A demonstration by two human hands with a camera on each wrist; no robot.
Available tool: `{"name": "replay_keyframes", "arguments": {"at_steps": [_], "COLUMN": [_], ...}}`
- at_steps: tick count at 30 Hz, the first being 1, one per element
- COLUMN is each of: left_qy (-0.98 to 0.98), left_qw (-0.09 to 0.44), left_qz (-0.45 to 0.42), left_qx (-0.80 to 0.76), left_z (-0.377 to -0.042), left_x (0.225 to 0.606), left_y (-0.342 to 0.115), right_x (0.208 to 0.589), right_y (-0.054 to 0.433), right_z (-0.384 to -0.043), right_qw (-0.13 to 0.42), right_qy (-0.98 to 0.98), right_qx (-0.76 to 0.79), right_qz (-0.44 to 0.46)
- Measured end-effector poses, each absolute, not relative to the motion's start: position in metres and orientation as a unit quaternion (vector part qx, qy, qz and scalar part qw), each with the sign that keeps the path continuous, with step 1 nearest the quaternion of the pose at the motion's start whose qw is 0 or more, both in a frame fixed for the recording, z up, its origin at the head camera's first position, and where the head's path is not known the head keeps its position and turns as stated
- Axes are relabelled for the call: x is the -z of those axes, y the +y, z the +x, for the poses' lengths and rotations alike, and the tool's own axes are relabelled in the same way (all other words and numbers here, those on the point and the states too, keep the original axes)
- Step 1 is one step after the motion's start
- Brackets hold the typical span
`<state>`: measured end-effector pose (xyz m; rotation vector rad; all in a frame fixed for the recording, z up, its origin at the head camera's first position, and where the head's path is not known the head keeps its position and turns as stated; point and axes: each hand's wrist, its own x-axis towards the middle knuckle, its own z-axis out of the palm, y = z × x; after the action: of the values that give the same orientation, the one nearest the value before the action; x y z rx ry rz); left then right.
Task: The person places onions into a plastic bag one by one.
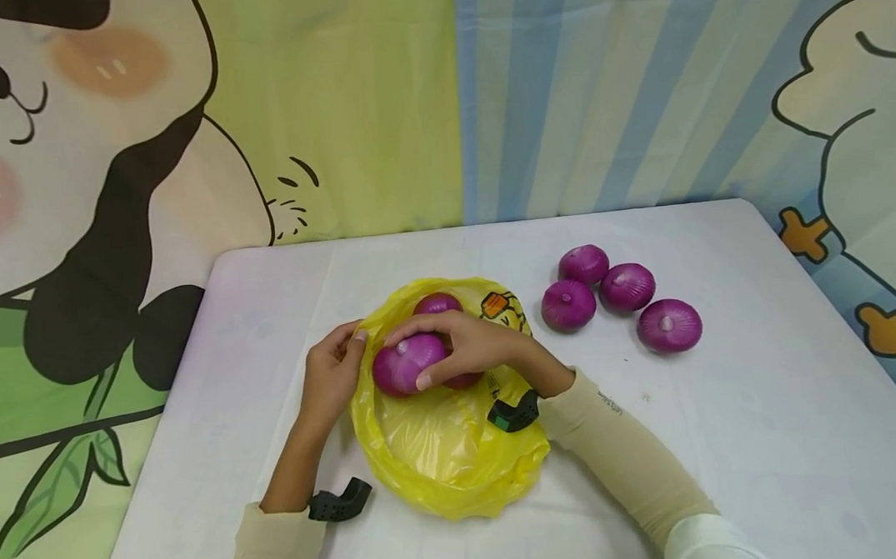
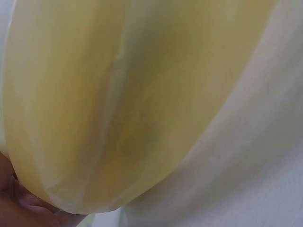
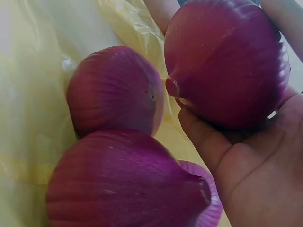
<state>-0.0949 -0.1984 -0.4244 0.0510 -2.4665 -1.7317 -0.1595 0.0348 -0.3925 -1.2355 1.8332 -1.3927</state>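
Observation:
A yellow plastic bag [image 1: 441, 455] lies with its mouth wide on the table. My left hand [image 1: 330, 376] pinches the bag's left rim between thumb and fingers; in the left wrist view the bag's yellow side [image 2: 118, 104] fills most of the picture. Inside the mouth, my right hand [image 1: 481, 342] grips a purple onion [image 1: 408, 366], thumb on the near side and fingers over the top. Another onion [image 1: 437, 302] shows at the far side of the bag. Close up, the right wrist view has the gripped onion [image 3: 225, 61] above more onions [image 3: 113, 90] resting against the yellow plastic.
Several loose purple onions [image 1: 666, 326] sit close together to the right of the bag. A white cloth covers the table [image 1: 762, 432]. Behind it hangs a printed curtain [image 1: 380, 107]. Black wrist devices [image 1: 341, 500] are strapped to both arms.

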Motion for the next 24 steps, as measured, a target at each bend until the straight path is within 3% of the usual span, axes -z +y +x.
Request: {"name": "replay_keyframes", "arguments": {"at_steps": [15,24], "left_qy": [-0.827,-0.828], "left_qw": [0.061,0.059], "left_qz": [0.025,0.026], "left_qx": [0.558,0.557], "left_z": [-0.0953,-0.0966], "left_x": [0.4269,0.4287], "left_y": [-0.1979,-0.1988], "right_x": [0.3999,0.4014], "right_y": [0.0354,0.0431], "right_z": [-0.1569,-0.1568], "right_qw": [0.277,0.251], "right_qy": [0.669,0.677], "right_qx": [0.502,0.51], "right_qz": [-0.474,-0.467]}}
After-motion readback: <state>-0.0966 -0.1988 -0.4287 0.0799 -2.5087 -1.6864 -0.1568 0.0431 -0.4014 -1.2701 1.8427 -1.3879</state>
